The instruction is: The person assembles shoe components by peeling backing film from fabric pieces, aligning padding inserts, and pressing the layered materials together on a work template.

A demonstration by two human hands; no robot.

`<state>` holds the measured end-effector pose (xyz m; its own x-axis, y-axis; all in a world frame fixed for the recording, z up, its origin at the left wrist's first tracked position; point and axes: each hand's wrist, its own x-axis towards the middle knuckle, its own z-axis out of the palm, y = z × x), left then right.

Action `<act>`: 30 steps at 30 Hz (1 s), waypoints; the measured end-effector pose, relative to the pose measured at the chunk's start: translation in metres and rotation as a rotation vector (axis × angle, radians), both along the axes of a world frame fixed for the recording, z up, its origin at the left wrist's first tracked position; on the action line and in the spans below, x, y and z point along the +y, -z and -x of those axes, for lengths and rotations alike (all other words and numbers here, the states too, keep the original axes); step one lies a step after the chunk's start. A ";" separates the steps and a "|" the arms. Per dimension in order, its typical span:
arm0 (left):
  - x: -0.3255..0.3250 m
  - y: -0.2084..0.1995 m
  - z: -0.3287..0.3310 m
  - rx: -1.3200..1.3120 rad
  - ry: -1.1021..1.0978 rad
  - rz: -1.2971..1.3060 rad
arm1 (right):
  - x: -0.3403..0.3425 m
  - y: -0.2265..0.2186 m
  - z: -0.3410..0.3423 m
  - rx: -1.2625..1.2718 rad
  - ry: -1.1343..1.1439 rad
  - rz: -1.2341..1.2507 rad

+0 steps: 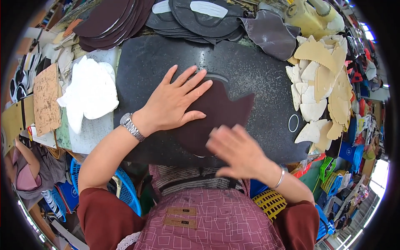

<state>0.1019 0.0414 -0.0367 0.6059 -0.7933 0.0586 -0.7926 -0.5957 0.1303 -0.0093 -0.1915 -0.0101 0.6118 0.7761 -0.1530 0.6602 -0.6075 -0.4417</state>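
A dark brown leather-like cut piece (223, 110) with a notched right side lies on the black work board (143, 62). My left hand (171, 101) rests flat on its upper left part, fingers spread. Over the near right edge of the piece is my right hand (241, 153), its fingers stretched out and smeared by motion. Whether the right hand touches the piece I cannot tell. A thin dark edge shows along the top of the brown piece, beside my left fingertips.
Brown cut pieces (110, 23) and black pieces with white patches (196, 18) are stacked at the back. White pieces (93, 89) lie left, beige ones (325, 79) right. A dark leather scrap (273, 33), yellowish container (312, 18) and white ring (293, 123) sit nearby.
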 end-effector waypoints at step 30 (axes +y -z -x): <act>0.206 -0.062 -0.014 -0.001 -0.352 -0.424 | 0.062 -0.037 -0.034 -0.207 -0.084 -0.075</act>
